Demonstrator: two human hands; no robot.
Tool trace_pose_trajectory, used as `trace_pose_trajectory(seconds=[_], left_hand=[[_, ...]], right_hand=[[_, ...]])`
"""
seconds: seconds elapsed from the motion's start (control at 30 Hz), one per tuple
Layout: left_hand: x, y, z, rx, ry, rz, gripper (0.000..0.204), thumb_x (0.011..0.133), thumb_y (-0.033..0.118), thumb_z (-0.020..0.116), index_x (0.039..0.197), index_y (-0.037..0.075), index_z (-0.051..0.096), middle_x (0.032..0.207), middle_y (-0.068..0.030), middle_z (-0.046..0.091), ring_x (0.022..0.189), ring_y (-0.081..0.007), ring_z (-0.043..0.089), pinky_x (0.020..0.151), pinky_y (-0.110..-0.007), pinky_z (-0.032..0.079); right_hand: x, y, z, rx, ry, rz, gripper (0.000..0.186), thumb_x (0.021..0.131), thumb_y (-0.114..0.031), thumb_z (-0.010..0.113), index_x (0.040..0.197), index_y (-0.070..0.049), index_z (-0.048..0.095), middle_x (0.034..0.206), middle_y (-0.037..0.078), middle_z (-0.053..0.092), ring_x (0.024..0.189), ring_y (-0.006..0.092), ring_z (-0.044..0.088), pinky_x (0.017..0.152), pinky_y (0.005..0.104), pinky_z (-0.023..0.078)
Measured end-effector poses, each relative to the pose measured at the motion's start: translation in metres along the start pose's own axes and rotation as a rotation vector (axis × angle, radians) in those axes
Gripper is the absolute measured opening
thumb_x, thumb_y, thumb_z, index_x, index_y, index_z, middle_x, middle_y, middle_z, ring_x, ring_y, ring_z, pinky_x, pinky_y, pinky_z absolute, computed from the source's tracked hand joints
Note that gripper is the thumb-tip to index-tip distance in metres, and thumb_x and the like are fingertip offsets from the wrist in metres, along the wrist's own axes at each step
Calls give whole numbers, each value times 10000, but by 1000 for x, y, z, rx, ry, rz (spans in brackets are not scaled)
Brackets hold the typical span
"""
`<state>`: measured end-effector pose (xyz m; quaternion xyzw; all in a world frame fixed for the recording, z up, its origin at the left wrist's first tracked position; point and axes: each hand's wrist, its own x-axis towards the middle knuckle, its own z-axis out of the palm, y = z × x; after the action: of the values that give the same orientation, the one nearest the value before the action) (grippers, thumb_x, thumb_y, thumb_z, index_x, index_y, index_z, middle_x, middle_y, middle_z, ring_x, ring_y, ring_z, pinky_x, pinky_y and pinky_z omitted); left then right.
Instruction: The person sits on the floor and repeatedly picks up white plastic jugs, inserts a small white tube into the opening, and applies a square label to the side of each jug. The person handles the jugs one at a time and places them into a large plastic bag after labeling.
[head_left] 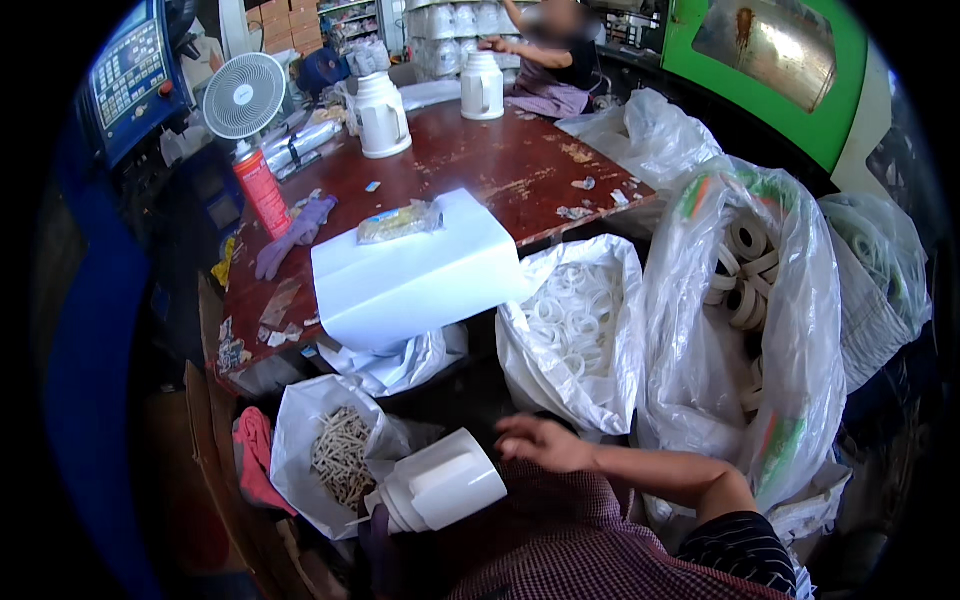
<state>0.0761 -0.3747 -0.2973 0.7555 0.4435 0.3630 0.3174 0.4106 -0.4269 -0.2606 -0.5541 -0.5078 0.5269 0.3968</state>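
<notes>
1 white jug [452, 482] tilted beside bag [293, 412] of pins [343, 452] | right hand [548, 443]: fingers loosely parted, empty | left hand [379, 548], shadowed: hold cannot be told | jug could be dropped if poorly supported

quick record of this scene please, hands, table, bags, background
left hand: dark, barely visible at the tilted white jug's narrow end; grip unclear
right hand: seemingly empty, fingers loosely curled, near that jug's wide end
table: red-brown; two upright white jugs, white sheet under a packet, red can, purple glove
bags: small pale pieces; translucent rings; beige rings
background: fan at left, seated person, green machine at right
</notes>
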Motion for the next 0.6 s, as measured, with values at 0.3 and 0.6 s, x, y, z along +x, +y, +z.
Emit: trace_pose_trajectory(seconds=[0.3,0.6], left_hand=[[111,91,63,-476,-152,-99,531,861,-6,673,1345,-25,458,1265,-142,583,1117,-213,573,955,-348,480],[166,96,248,-743,-264,-104,692,847,164,760,1372,-83,384,1241,-145,574,1113,-206,576,932,-324,496]], right_hand=[[70,-241,-196,-402,728,-571,350,940,-140,580,1227,50,515,928,181,679,745,223,687,691,335,543],[96,-207,-189,-981,628,-482,264,878,-165,637,1069,9,582,966,218,644,937,398,632,818,440,513]])
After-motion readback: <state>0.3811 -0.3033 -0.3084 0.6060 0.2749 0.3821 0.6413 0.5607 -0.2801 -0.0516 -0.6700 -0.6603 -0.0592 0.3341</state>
